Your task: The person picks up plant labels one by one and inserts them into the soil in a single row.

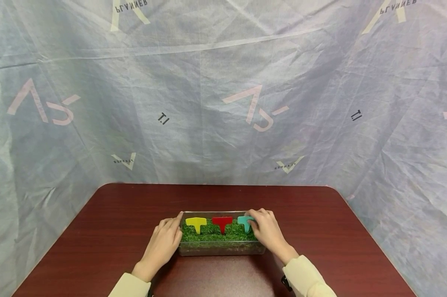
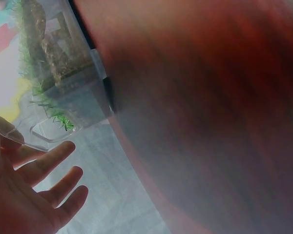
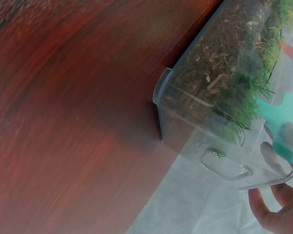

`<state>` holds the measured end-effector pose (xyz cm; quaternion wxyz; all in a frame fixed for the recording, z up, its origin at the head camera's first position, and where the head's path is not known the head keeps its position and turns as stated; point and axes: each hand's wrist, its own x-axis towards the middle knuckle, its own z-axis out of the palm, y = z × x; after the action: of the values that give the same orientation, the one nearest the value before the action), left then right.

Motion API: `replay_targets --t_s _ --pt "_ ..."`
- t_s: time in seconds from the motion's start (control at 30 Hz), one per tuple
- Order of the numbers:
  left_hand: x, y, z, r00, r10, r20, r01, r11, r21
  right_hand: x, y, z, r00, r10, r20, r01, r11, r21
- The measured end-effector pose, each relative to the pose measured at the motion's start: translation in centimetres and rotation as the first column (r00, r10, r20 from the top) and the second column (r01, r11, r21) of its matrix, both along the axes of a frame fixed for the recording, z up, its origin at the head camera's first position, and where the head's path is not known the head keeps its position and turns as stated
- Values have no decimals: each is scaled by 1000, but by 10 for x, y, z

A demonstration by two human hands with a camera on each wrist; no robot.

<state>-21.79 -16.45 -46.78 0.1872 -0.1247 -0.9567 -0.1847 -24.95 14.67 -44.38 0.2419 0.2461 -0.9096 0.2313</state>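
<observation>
A clear plastic bin (image 1: 222, 248) with grass growing on soil (image 3: 210, 63) sits on the table. Three T-shaped plant labels stand in the grass: yellow (image 1: 196, 222), red (image 1: 222, 222) and teal (image 1: 244, 221). My left hand (image 1: 163, 240) rests against the bin's left end, a finger at the rim's corner. In the left wrist view its outer fingers (image 2: 51, 163) are spread and fairly straight. My right hand (image 1: 266, 229) reaches over the right end and pinches the teal label's right side. Its other fingers (image 3: 261, 209) lie outside the bin wall.
The dark red wooden table (image 1: 97, 247) extends around the bin on all sides. Grey printed cloth (image 1: 201, 103) hangs behind the table and on both sides. A moulded handle (image 3: 224, 165) shows on the bin's right end.
</observation>
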Motion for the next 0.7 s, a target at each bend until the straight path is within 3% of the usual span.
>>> replay_targets --t_s 0.4,0.7 --pt "1 0 1 1000 5 -13 -5 1000 -22 2 3 2 999 29 30 -29 1000 7" --pt "1 1 1 1000 4 -15 -4 1000 -23 1 2 2 999 35 1 -35 999 -4"
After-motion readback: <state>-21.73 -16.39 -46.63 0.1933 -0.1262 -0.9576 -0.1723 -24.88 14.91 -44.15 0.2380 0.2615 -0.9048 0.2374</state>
